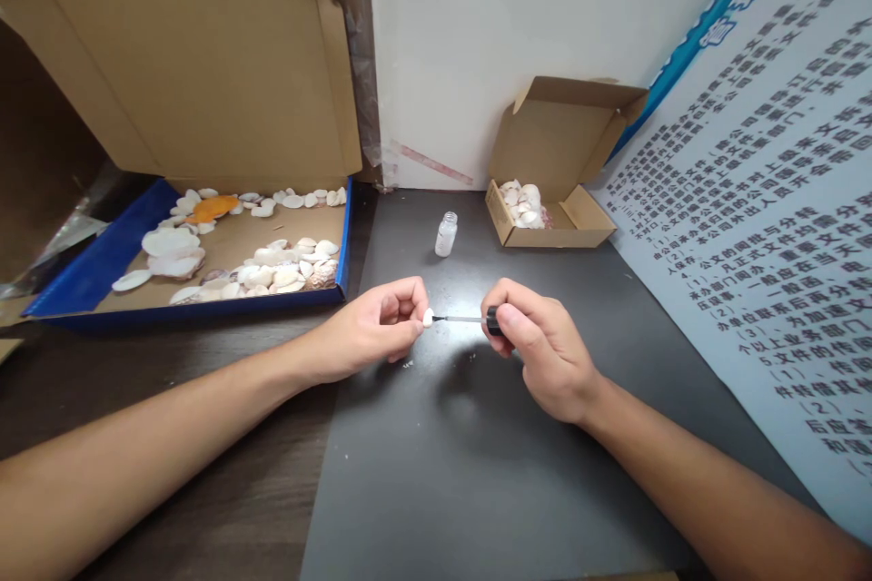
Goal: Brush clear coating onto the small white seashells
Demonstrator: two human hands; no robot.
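My left hand [381,322] pinches a small white seashell [428,318] between thumb and fingertips, over the dark grey mat. In my right hand [535,340] is the black cap of a brush applicator [493,320], held closed between thumb and fingers. Its thin stem points left, and the dark brush tip meets the shell's edge. Behind the hands stands an open glass bottle [446,236], upright and slightly tilted in view, with whitish contents or label. Small white flecks lie on the mat under the hands.
At left, a large open blue-edged cardboard box [300,222] holds many white shells and an orange one [213,208]. A smaller open cardboard box [579,222] with shells [524,204] stands at back right. A printed sheet [769,227] leans along the right side.
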